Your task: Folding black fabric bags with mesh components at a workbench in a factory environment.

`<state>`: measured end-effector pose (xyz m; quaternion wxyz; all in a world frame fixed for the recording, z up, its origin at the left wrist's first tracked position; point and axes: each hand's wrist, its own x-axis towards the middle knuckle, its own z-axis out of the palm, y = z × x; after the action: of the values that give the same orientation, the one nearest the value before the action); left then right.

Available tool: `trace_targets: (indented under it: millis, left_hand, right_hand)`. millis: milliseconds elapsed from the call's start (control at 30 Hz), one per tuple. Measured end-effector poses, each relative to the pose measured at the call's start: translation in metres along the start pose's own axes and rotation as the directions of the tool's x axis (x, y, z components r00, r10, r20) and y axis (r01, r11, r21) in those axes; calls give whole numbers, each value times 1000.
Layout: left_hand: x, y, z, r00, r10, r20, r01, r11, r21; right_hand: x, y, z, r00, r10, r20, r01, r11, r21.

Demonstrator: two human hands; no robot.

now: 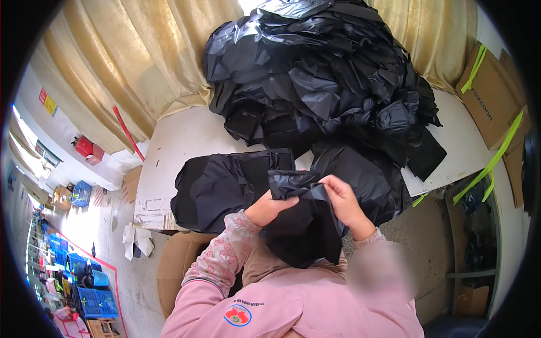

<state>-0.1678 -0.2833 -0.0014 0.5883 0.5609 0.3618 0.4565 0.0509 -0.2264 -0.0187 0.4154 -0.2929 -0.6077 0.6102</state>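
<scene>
Right, head view only: black sheet-like piece [303, 242] hangs between both hands at the table's near side, over the lap, glossy at top, matte below. Left hand [270, 208] nearly closed, thumb on top, gripping the left of the glossy upper part. Right hand [345, 204] pinches its upper right edge, thumb against fingers. Step in hand looks like separating or straightening that edge; next move seems to call for both pinches kept while the layers are worked apart. Cannot tell if fabric or plastic.

Edges/room: folded black cloth [220, 188] just left, black sheets [360, 174] just right, big glossy black pile [315, 73] behind, so forward reach is tight. White table [174, 132] shows bare at far left; the lap side gives most slack.
</scene>
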Motion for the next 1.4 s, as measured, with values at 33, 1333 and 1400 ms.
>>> trace_targets:
  millis: [33, 1333, 1400]
  left_hand:
    - [-2, 1, 1, 986, -138, -90, 122, 979, -164]
    - [-19, -116, -120, 694, 697, 183, -511, 655, -557]
    - [-12, -41, -48, 881, 471, 51, -390, 783, -485]
  right_hand:
    - [1, -4, -3, 986, -154, -68, 137, 969, -206]
    - [52, -101, -65, 800, -596, -74, 77, 223, -972]
    - [22, -131, -28, 786, -583, -203, 352, 693, -628]
